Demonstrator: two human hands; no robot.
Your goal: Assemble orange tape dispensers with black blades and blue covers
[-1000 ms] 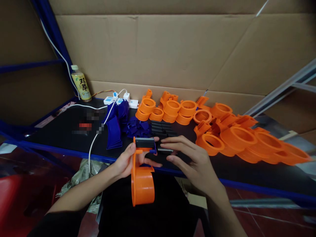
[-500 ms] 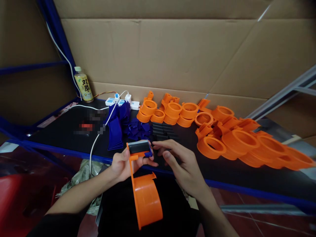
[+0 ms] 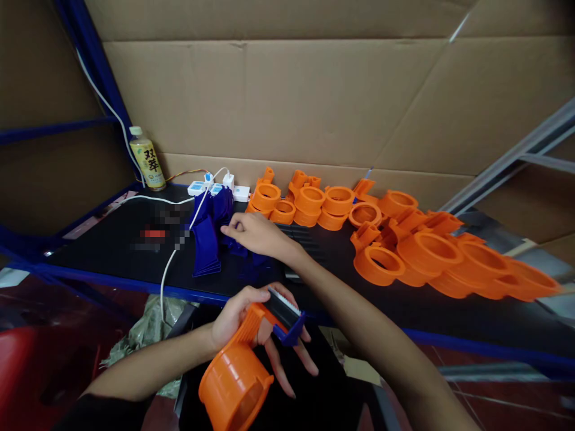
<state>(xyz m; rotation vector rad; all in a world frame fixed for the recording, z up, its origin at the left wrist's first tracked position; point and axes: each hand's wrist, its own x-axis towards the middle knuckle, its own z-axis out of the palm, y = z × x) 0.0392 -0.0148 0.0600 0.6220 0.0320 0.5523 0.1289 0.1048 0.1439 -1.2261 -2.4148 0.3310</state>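
Note:
My left hand (image 3: 242, 311) is closed around the handle of an orange tape dispenser (image 3: 238, 383), whose ring hangs low toward my lap. A black strip with a white toothed blade (image 3: 287, 302) sits at its head, and a blue plastic piece (image 3: 291, 330) is fitted at the end. My right hand (image 3: 256, 233) reaches over the table with its fingers curled together above a pile of small blue pieces (image 3: 256, 263). Whatever lies between those fingertips is hidden. Just left of them is a stack of curved blue plates (image 3: 206, 245).
Many orange dispenser bodies (image 3: 431, 257) stand along the back and right of the black table (image 3: 117, 251). Black strips (image 3: 309, 242) lie beside my right forearm. A white power strip (image 3: 240, 193), a cable (image 3: 164, 281) and a drink bottle (image 3: 148, 161) are at the left.
My right hand has left the dispenser's head and moved forward and left to the blue pieces, its fingers curling. My left hand has lowered and turned the dispenser.

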